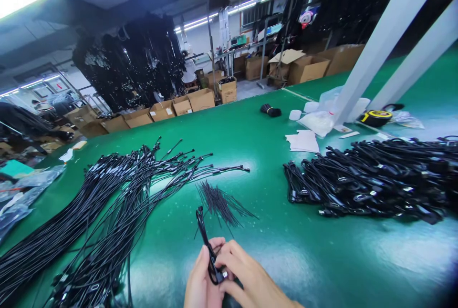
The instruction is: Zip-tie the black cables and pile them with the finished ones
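A black USB cable [202,231], folded into a narrow bundle, is held between my hands at the lower middle. My left hand [201,277] wraps round it from the left, thumb along its side. From the right, my right hand [246,272] pinches the bundle near its lower end, by a shiny metal plug [224,274]. Part of the cable is hidden behind the fingers. Just beyond the hands lies a loose pile of thin black twist ties [222,203] on the green table [265,236].
Long straight black cables [103,212] spread over the left side. Several folded cable bundles [372,184] are heaped at the right. Farther back are torn white paper [302,141], a tape measure [375,117], a tied black bundle [270,110] and slanted white posts [386,36]. Cardboard boxes [201,100] stand past the table.
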A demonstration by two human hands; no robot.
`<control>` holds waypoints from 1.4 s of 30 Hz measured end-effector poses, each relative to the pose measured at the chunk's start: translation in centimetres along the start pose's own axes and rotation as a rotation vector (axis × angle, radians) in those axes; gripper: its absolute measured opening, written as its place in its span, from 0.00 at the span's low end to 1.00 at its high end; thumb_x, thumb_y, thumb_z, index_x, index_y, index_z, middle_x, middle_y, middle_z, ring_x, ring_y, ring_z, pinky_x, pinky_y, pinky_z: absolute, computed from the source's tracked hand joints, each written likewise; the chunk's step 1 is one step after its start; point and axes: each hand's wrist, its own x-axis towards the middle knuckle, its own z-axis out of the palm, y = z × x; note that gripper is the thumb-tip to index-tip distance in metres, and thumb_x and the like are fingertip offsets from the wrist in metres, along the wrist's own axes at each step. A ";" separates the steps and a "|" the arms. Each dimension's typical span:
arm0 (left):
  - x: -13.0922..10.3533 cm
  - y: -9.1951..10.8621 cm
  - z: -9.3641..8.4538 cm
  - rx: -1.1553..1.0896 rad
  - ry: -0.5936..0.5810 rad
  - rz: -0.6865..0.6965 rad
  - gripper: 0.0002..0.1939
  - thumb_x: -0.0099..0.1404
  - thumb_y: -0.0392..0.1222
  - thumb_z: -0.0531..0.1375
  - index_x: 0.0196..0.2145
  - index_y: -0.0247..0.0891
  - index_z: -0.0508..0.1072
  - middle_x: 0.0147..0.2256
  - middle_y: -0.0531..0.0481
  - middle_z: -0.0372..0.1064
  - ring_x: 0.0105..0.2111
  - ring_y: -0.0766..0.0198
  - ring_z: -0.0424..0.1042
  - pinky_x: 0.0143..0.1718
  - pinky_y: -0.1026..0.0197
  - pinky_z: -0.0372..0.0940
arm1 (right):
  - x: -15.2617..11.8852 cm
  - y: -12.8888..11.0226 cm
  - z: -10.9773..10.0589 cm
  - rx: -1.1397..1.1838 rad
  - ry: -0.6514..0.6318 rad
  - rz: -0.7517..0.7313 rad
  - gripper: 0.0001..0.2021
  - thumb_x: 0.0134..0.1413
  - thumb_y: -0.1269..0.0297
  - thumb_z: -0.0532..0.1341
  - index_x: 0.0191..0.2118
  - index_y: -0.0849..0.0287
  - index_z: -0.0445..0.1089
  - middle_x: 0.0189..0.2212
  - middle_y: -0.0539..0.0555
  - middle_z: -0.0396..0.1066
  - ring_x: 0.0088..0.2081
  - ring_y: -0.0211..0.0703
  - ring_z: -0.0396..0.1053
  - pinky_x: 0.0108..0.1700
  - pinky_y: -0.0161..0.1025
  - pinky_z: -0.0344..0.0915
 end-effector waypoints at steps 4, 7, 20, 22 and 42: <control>0.0 0.0 0.3 -0.102 -0.008 0.015 0.13 0.57 0.46 0.65 0.37 0.35 0.79 0.42 0.41 0.78 0.45 0.57 0.73 0.45 0.61 0.64 | -0.3 0.7 0.3 -0.059 0.053 -0.061 0.14 0.48 0.79 0.55 0.39 0.57 0.67 0.37 0.54 0.64 0.39 0.43 0.65 0.42 0.37 0.65; 0.1 -0.3 0.3 -0.155 0.014 -0.037 0.09 0.60 0.46 0.62 0.33 0.38 0.80 0.37 0.45 0.79 0.37 0.61 0.75 0.44 0.61 0.65 | -0.6 1.1 0.7 -0.071 0.072 -0.126 0.13 0.49 0.77 0.56 0.40 0.57 0.67 0.37 0.54 0.67 0.42 0.45 0.65 0.50 0.42 0.62; 0.4 -1.0 0.2 -0.114 -0.047 -0.077 0.11 0.60 0.46 0.62 0.28 0.36 0.78 0.38 0.42 0.79 0.46 0.55 0.73 0.56 0.55 0.58 | -0.1 2.7 2.1 -0.432 0.000 -0.171 0.10 0.36 0.73 0.58 0.30 0.56 0.60 0.30 0.54 0.66 0.33 0.46 0.65 0.38 0.40 0.66; 0.3 -0.8 0.5 -0.103 -0.019 -0.064 0.11 0.60 0.44 0.61 0.27 0.35 0.78 0.37 0.41 0.79 0.45 0.55 0.74 0.56 0.54 0.58 | -0.1 3.4 3.1 -0.491 0.061 -0.252 0.10 0.37 0.73 0.56 0.30 0.56 0.58 0.29 0.55 0.66 0.33 0.48 0.66 0.37 0.41 0.67; 0.0 -0.2 0.8 0.152 0.126 0.112 0.16 0.53 0.49 0.67 0.33 0.35 0.72 0.33 0.41 0.79 0.37 0.54 0.77 0.42 0.54 0.67 | -1.5 1.1 0.7 -0.599 0.139 -0.305 0.08 0.57 0.75 0.50 0.39 0.59 0.64 0.31 0.54 0.72 0.31 0.42 0.70 0.34 0.35 0.62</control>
